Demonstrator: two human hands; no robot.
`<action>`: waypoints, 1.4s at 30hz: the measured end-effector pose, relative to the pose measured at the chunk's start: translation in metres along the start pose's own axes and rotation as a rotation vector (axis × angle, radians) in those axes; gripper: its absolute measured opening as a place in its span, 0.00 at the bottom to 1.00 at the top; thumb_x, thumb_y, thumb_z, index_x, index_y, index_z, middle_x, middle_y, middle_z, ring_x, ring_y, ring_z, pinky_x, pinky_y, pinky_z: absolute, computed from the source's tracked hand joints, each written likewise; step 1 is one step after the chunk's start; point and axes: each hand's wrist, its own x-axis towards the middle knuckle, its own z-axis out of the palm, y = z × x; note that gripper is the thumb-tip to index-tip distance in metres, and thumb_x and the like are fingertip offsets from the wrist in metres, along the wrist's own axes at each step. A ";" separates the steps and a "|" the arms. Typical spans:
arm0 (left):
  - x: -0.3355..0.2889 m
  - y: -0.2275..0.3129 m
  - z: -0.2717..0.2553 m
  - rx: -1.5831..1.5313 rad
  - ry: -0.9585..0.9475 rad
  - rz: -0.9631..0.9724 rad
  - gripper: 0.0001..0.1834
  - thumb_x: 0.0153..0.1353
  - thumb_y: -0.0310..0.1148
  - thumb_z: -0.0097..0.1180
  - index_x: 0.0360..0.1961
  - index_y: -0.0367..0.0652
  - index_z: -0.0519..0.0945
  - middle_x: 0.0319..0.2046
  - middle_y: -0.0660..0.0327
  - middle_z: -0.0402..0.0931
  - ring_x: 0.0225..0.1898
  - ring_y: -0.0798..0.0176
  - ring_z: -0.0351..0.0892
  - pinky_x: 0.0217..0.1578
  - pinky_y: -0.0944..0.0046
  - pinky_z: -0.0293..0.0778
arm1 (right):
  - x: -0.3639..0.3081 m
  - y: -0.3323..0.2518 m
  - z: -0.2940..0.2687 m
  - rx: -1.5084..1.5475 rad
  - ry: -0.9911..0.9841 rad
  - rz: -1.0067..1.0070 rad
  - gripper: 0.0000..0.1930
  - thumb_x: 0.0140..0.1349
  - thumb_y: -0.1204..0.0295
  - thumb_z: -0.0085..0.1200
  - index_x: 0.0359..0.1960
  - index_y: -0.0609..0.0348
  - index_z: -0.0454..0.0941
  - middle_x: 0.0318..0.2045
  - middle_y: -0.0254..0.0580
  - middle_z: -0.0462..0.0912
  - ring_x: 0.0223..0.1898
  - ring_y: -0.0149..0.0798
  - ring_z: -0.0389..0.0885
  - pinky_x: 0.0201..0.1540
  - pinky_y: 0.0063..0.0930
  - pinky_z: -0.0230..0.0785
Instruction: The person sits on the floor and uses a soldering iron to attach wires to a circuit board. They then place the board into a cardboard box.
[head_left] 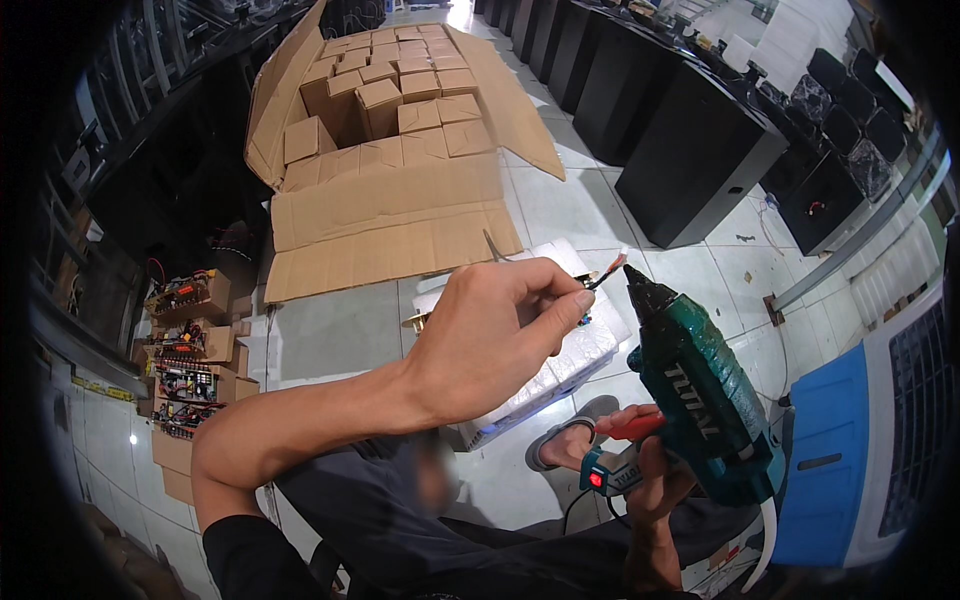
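Note:
My left hand [490, 330] reaches across the middle. Its thumb and forefinger are pinched on a short red and black wire [609, 270] with a small white plug at its tip. The nozzle of a teal and black hot glue gun [705, 395] points up beside that plug. My right hand [655, 480] grips the gun's handle, around its red trigger; a white glue stick sticks out of the gun's rear. Beneath my left hand lies a white foam block [570, 365], with parts of an electronic piece on top, mostly hidden by the hand.
An open cardboard carton [375, 225] full of small brown boxes stands ahead. Several circuit boards in cardboard trays [190, 375] are stacked at left. Tall black speaker cabinets [690, 160] line the right. A blue and white appliance [825, 460] stands near my right side.

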 end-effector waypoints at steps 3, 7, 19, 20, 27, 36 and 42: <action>0.000 0.000 0.000 -0.037 0.004 -0.004 0.09 0.69 0.27 0.57 0.40 0.29 0.82 0.29 0.63 0.80 0.29 0.77 0.73 0.29 0.74 0.71 | 0.006 -0.009 0.003 0.084 -0.045 0.003 0.17 0.70 0.69 0.45 0.48 0.78 0.70 0.36 0.58 0.82 0.37 0.49 0.86 0.44 0.46 0.82; 0.001 -0.001 0.000 -0.080 0.007 -0.017 0.09 0.69 0.26 0.56 0.41 0.29 0.82 0.29 0.63 0.79 0.29 0.77 0.72 0.29 0.74 0.71 | 0.006 -0.012 0.003 0.101 -0.067 0.026 0.17 0.69 0.70 0.44 0.48 0.78 0.70 0.37 0.59 0.81 0.37 0.49 0.85 0.45 0.47 0.81; 0.000 0.000 0.000 -0.041 -0.048 -0.017 0.08 0.70 0.26 0.56 0.41 0.29 0.81 0.29 0.63 0.79 0.30 0.76 0.73 0.31 0.74 0.72 | 0.009 -0.022 0.011 0.223 0.043 0.072 0.12 0.64 0.78 0.45 0.39 0.75 0.81 0.35 0.55 0.85 0.39 0.46 0.85 0.44 0.39 0.77; -0.001 -0.001 0.000 -0.050 -0.037 -0.007 0.08 0.70 0.26 0.56 0.42 0.29 0.81 0.30 0.63 0.79 0.30 0.76 0.73 0.31 0.74 0.72 | 0.009 -0.022 0.011 0.229 0.042 0.072 0.12 0.65 0.78 0.45 0.39 0.76 0.81 0.35 0.55 0.85 0.38 0.46 0.85 0.44 0.39 0.77; -0.001 0.000 0.000 -0.076 -0.022 -0.025 0.09 0.70 0.26 0.56 0.43 0.28 0.81 0.31 0.63 0.80 0.31 0.76 0.74 0.32 0.74 0.73 | 0.008 -0.022 0.009 0.232 0.038 0.089 0.12 0.65 0.77 0.47 0.40 0.75 0.81 0.36 0.55 0.85 0.39 0.45 0.85 0.43 0.37 0.77; -0.001 0.001 -0.001 -0.040 -0.044 -0.016 0.09 0.70 0.26 0.56 0.43 0.28 0.81 0.31 0.61 0.80 0.31 0.75 0.75 0.32 0.73 0.73 | 0.007 -0.015 0.002 0.174 -0.085 0.053 0.17 0.68 0.71 0.45 0.50 0.78 0.70 0.38 0.58 0.80 0.39 0.49 0.84 0.46 0.48 0.80; 0.000 -0.001 0.000 -0.073 -0.033 0.000 0.10 0.71 0.27 0.55 0.43 0.28 0.81 0.30 0.62 0.80 0.30 0.75 0.74 0.31 0.74 0.73 | 0.003 -0.012 0.000 0.157 -0.083 0.031 0.18 0.69 0.70 0.46 0.50 0.77 0.70 0.38 0.58 0.81 0.40 0.49 0.84 0.46 0.48 0.80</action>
